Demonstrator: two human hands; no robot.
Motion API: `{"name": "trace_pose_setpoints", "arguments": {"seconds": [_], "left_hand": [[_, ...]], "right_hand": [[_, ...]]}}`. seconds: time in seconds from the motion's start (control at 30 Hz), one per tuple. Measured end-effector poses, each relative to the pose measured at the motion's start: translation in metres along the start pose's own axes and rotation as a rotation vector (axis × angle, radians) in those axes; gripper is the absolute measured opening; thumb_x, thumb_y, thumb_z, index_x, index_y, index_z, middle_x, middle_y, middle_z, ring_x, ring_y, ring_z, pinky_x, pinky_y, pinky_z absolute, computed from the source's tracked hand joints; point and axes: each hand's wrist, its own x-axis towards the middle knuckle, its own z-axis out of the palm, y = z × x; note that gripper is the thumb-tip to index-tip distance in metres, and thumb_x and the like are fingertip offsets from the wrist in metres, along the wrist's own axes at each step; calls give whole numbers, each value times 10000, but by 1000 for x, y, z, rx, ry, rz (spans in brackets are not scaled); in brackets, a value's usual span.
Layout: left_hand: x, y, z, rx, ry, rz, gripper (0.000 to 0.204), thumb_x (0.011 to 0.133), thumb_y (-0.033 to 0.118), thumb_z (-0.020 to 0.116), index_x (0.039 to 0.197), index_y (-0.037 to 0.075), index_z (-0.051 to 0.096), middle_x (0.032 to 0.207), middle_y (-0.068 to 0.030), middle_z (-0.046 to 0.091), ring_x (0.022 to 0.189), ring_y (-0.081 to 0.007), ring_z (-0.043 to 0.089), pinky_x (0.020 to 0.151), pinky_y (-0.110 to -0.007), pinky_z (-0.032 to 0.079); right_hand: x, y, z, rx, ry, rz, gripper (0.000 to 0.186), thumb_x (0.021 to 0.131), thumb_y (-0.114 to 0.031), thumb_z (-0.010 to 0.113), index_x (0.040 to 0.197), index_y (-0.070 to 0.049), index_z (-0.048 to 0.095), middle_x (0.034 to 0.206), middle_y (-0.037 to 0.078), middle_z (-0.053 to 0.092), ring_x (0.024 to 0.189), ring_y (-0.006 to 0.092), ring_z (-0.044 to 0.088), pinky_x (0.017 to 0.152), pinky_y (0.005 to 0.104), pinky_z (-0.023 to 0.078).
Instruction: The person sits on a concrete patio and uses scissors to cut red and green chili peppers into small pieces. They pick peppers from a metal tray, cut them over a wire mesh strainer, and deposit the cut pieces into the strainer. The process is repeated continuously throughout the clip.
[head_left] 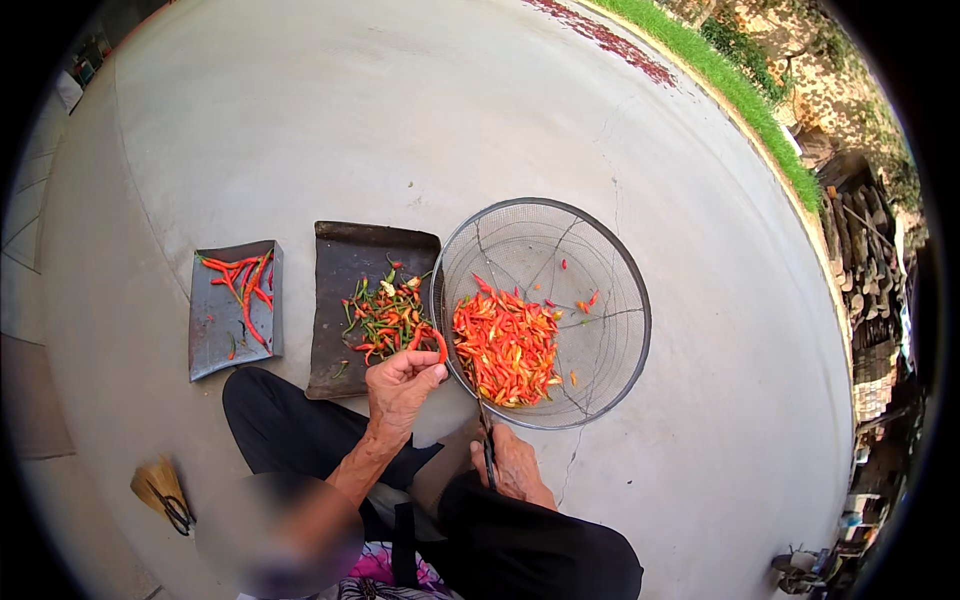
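Observation:
My left hand pinches a red chili pepper between thumb and fingertips, at the near-left rim of a round wire-mesh sieve. Inside the sieve lies a heap of red and orange chili pieces. My right hand is closed round a slim dark cutting tool, just below the sieve's near rim. Its tip points up toward the pieces; whether it is scissors or a knife I cannot tell. Left of the sieve, a dark metal dustpan-like tray carries mixed chilies and green stems.
A smaller grey metal tray with long red chilies stands farther left on the concrete floor. A straw hand brush lies at the lower left. Dark red bits are spread near the grass strip. Stacked wood is at right.

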Motion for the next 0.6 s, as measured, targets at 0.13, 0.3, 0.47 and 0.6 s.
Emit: {"name": "trace_pose_setpoints", "arguments": {"seconds": [0.13, 0.3, 0.47, 0.6], "left_hand": [[-13, -18, 26, 78, -66, -68, 178, 860, 19, 696, 1019, -55, 666, 874, -42, 682, 765, -66, 610, 714, -200, 504], [-25, -30, 43, 82, -96, -133, 208, 864, 16, 685, 1056, -62, 671, 867, -45, 682, 770, -61, 604, 708, -205, 504], [-28, -40, 41, 170, -127, -39, 243, 857, 2, 680, 1092, -59, 665, 862, -32, 660, 765, -60, 592, 685, -204, 487], [-30, -43, 43, 217, -137, -6, 266, 850, -10, 682, 1111, -58, 661, 858, -19, 625, 764, -61, 576, 668, -200, 466]], "right_hand": [[-4, 4, 3, 62, 73, -1, 292, 879, -160, 606, 1071, 30, 496, 956, 246, 659, 843, 458, 642, 736, 487, 520], [-7, 12, 13, 120, 231, -55, 298, 867, -233, 634, 888, 10, 462, 735, 244, 577, 654, 444, 590, 574, 513, 453], [-8, 9, 8, -1, 203, 24, 268, 870, -201, 620, 919, 17, 472, 704, 251, 577, 651, 464, 580, 586, 533, 439], [-10, 13, 9, -22, 246, -8, 285, 863, -221, 630, 884, 10, 464, 687, 251, 566, 635, 460, 569, 571, 532, 432]]}}
